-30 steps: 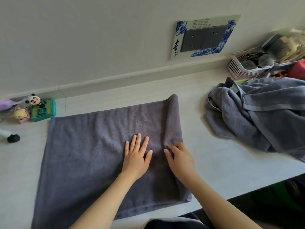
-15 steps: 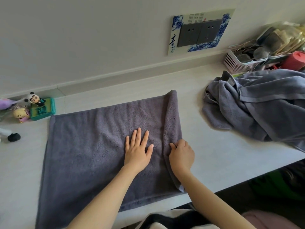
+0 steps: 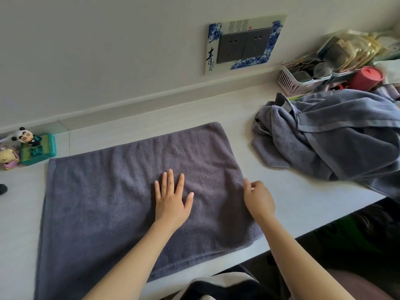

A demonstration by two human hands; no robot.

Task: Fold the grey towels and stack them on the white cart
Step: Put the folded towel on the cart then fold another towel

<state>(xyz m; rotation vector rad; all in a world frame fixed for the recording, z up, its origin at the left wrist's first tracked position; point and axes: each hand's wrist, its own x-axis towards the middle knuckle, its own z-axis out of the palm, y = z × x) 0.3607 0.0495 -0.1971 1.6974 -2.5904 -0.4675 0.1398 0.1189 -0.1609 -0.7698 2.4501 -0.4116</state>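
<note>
Grey towel (image 3: 129, 202) runs long leftward under the flat, open left hand (image 3: 172, 202); the right hand (image 3: 258, 199) pinches (it seems) its nearer right edge.

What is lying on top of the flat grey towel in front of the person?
On the flat grey towel only the left hand rests, fingers straight. The right hand is at its right edge. What lies beneath the towel is covered.

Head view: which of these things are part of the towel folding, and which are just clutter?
Job:
flat grey towel
heap of unfolded grey towels
left hand, pressed flat on the towel
right hand, at the towel's right edge

Lying about:
panda figurine
green toy box
pink basket
red cup
</note>
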